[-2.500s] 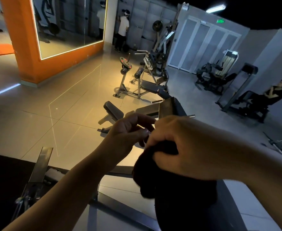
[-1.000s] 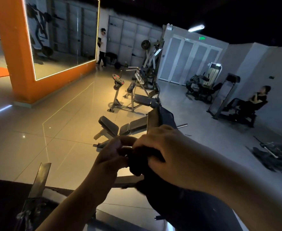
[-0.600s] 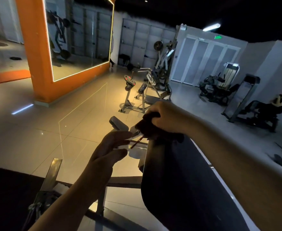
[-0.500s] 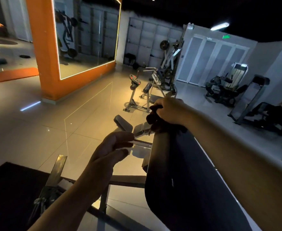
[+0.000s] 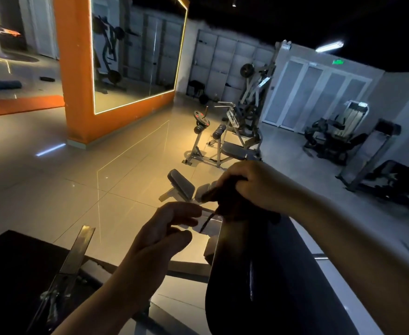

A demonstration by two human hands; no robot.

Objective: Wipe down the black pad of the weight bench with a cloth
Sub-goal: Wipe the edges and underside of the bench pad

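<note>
Right hand (image 5: pixel 259 183): grip clenched on a dark cloth (image 5: pixel 230 200), bunched under the fingers and pressed to the far top end of the black pad (image 5: pixel 271 274). A thin strand of the cloth (image 5: pixel 207 222) hangs off its left edge, down past the pad's corner.

Left hand (image 5: pixel 164 234): grip released, fingers loosely curled, thumb and forefinger extended toward the strand. Whether they touch it cannot be told. The hand hangs just left of the pad, apart from it, over the floor (image 5: pixel 65 189).

The pad runs from the lower frame edge up and away to the right hand, tilted. A faint sheen shows along its left side. Lighting is dim and the cloth's colour is hard to separate from the pad.

Beside the pad, lower left: a metal bar (image 5: pixel 77 252) of the frame, slanting over a dark mat (image 5: pixel 12 269).

Beyond the hands: a low bench (image 5: pixel 181 181) on the tiled floor, then a plate-loaded machine (image 5: pixel 225 139). Left background: an orange pillar (image 5: pixel 77 93) carrying a lit-edged mirror (image 5: pixel 135 52). Right background: further machines (image 5: pixel 336 136) before white doors (image 5: pixel 317 93).
</note>
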